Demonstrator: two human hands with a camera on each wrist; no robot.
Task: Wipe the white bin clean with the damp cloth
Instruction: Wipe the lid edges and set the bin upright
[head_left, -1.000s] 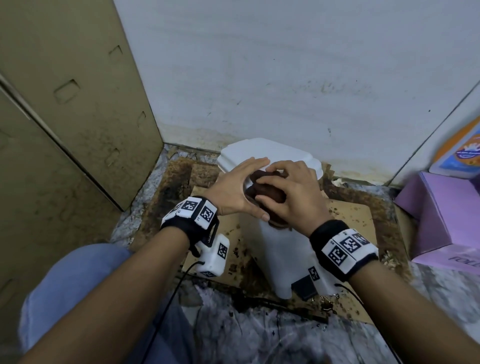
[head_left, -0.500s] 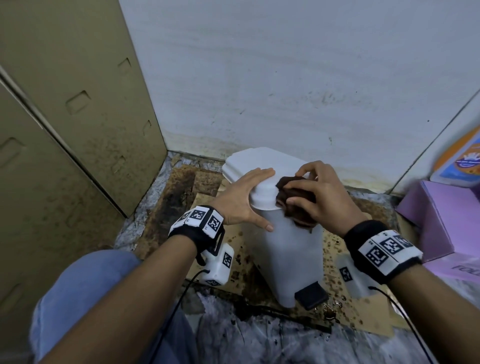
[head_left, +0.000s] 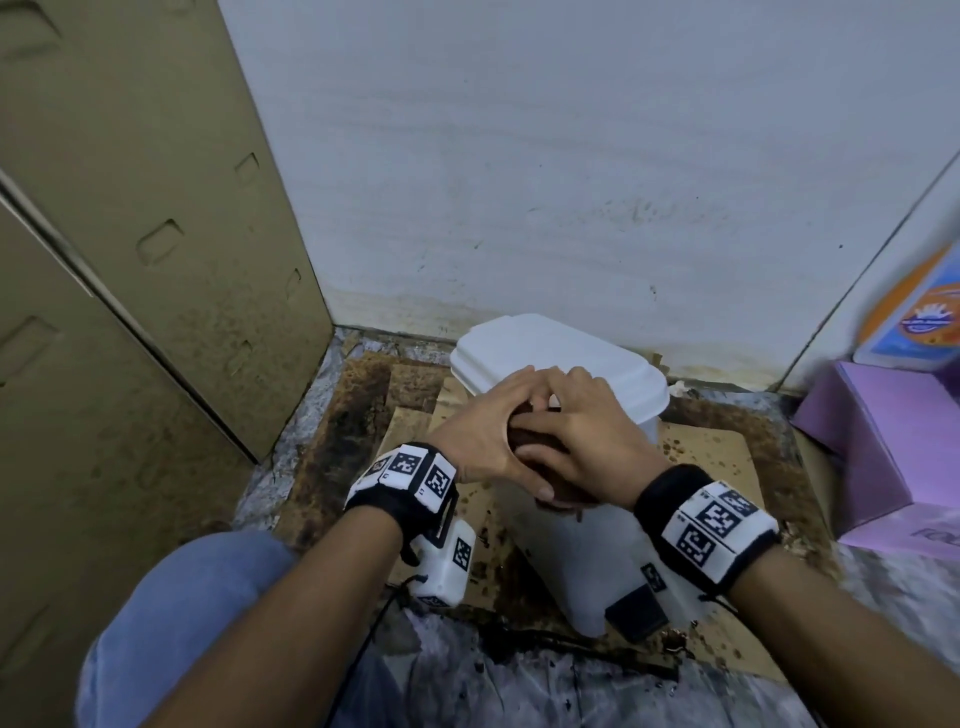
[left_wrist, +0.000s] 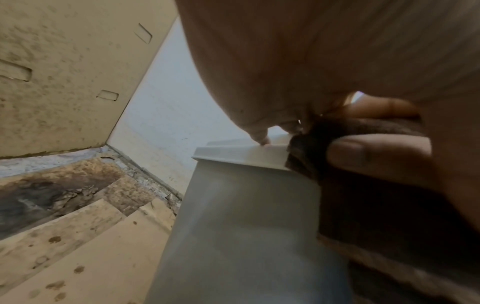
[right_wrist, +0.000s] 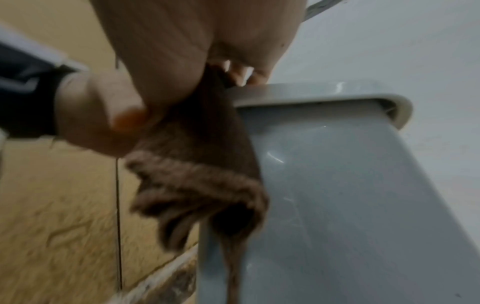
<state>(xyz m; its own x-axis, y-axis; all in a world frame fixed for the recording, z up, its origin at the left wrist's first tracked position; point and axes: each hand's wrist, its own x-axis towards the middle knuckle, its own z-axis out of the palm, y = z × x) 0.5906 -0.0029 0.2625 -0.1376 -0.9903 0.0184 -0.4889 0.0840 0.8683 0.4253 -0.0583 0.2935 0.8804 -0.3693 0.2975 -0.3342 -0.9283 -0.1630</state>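
Note:
The white bin (head_left: 576, 561) stands on the floor against the wall, its lid (head_left: 550, 353) closed. My right hand (head_left: 576, 441) grips a bunched brown cloth (head_left: 563, 499) against the lid's near front rim. In the right wrist view the cloth (right_wrist: 197, 164) hangs down the bin's front wall (right_wrist: 337, 185) below the lid rim (right_wrist: 324, 92). My left hand (head_left: 483, 431) lies beside it on the lid, fingers straight, and one fingertip (left_wrist: 262, 140) touches the rim. Its thumb lies against the cloth (left_wrist: 363, 127). The two hands overlap and hide most of the cloth.
Tan cabinet doors (head_left: 130, 260) close off the left and a white wall (head_left: 571, 182) stands behind. Stained cardboard (head_left: 717, 457) lies under the bin. A purple box (head_left: 883, 441) and an orange-blue package (head_left: 924, 312) are at the right. The black pedal (head_left: 636, 613) juts out low. My knee (head_left: 182, 623) is near left.
My right hand swept the cloth right along the lid's front rim, then back left next to my left hand. The left hand stayed on the lid.

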